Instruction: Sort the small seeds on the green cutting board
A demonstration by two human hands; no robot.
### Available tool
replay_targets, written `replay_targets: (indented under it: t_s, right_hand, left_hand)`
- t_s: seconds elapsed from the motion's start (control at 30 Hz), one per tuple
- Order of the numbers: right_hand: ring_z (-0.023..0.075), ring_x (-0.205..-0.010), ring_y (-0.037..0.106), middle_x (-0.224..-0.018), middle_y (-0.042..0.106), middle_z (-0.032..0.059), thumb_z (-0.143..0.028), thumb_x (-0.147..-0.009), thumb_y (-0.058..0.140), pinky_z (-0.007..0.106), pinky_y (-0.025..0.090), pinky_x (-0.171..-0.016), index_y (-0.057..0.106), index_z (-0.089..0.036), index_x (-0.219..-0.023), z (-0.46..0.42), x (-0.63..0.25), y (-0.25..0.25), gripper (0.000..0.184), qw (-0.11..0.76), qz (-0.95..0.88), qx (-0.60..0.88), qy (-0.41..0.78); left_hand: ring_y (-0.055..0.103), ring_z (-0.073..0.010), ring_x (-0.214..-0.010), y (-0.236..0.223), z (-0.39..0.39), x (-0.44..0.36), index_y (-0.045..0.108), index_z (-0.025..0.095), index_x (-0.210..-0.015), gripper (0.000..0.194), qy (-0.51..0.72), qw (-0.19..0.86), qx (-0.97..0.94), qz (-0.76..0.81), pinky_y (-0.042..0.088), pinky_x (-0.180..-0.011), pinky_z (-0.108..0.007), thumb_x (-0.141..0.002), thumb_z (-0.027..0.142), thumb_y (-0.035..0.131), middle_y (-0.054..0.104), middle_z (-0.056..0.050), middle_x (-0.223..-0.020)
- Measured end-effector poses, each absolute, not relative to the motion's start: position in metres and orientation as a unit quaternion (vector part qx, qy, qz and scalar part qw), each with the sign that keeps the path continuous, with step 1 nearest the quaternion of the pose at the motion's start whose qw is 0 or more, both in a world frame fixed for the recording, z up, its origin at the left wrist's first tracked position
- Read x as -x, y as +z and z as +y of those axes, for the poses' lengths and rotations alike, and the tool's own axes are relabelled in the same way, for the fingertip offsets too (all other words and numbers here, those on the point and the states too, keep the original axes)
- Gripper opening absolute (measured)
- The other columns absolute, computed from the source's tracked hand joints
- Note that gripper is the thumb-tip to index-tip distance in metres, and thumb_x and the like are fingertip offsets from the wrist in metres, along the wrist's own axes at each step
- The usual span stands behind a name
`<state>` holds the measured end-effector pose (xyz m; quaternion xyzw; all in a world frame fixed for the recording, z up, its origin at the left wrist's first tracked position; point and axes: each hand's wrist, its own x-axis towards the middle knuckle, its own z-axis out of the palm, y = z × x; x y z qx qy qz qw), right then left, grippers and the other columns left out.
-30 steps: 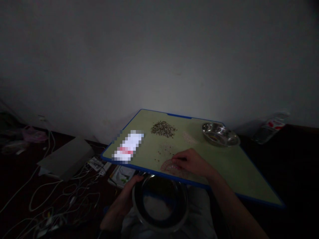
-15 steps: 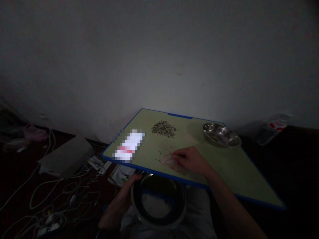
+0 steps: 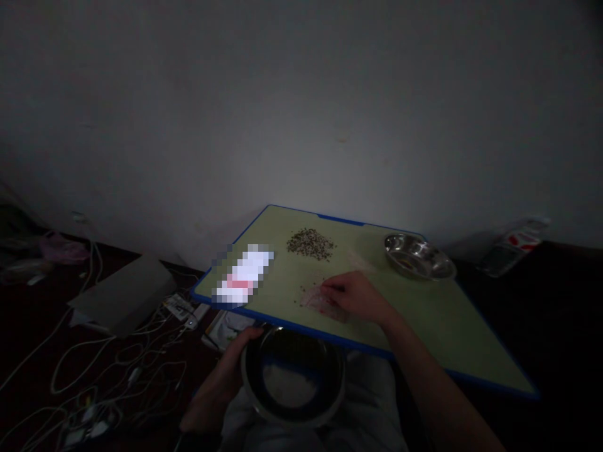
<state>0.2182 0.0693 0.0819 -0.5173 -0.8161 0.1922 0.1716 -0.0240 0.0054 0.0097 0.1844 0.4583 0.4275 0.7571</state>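
Note:
My left hand [image 3: 240, 351] grips the rim of a metal bowl [image 3: 249, 392] below the table's front edge, over my lap. On the light green tabletop [image 3: 424, 326], my right hand [image 3: 353, 295] has its fingertips pinched together low over the red printed pattern [image 3: 325, 304]. Whatever lies between those fingertips, if anything, is too small to make out. A few dark grains lie just left of the fingers. Farther back is a loose pile of dark and pale grains [image 3: 311, 243].
A second metal bowl [image 3: 419, 256] stands at the table's right back edge. A bright, blurred-out phone-like rectangle [image 3: 245, 276] lies at the left. Tangled cables [image 3: 136, 376] and a grey box [image 3: 122, 292] are on the floor at left. A wall rises behind the table.
My right hand has shifted slightly left and up over the printed pattern, fingers still pinched. The bowl in my left hand has moved a little to the left.

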Motion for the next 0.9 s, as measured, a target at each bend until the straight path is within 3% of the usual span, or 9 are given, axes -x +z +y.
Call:
replay_targets:
  t_s: [0.13,0.43,0.63,0.9]
  right_hand:
    - [0.0094,-0.051,0.046,-0.052,0.054,-0.0007,-0.027,-0.081,0.044,0.022,0.027,-0.050,0.064,-0.016,-0.062,0.066,-0.217,0.081,0.029,0.159,-0.824,0.498,0.220]
    - [0.0091,-0.049,0.042,-0.051,0.052,-0.0015,-0.030,-0.081,0.044,0.022,0.029,-0.049,0.062,-0.016,-0.061,0.056,-0.213,0.081,0.031,0.162,-0.814,0.479,0.286]
    - [0.0099,-0.051,0.045,-0.055,0.057,-0.0008,-0.027,-0.080,0.045,0.022,0.028,-0.052,0.067,-0.017,-0.069,0.069,-0.213,0.087,0.026,0.205,-0.813,0.508,0.199]
    - [0.0086,-0.051,0.043,-0.057,0.057,-0.0011,-0.026,-0.080,0.046,0.022,0.025,-0.051,0.067,-0.017,-0.067,0.070,-0.202,0.091,0.027,0.181,-0.844,0.481,0.154]
  left_hand:
    - [0.063,-0.0194,-0.066,0.009,0.006,0.025,0.069,0.017,-0.071,0.016,0.422,0.768,-0.181,0.447,0.045,-0.070,-0.030,-0.067,0.029,0.060,0.071,-0.001,-0.065]
    - [0.061,-0.0158,-0.057,0.008,0.006,0.024,0.069,0.016,-0.063,0.016,0.419,0.764,-0.186,0.453,0.044,-0.064,-0.026,-0.067,0.028,0.060,0.071,0.000,-0.059]
    - [0.065,-0.0204,-0.064,0.012,0.008,0.026,0.068,0.017,-0.066,0.014,0.411,0.772,-0.174,0.453,0.046,-0.067,-0.030,-0.065,0.029,0.061,0.072,-0.001,-0.060]
    - [0.065,-0.0280,-0.081,0.023,0.008,0.027,0.068,0.019,-0.067,0.017,0.404,0.777,-0.173,0.451,0.046,-0.074,-0.036,-0.062,0.034,0.062,0.072,-0.003,-0.062]
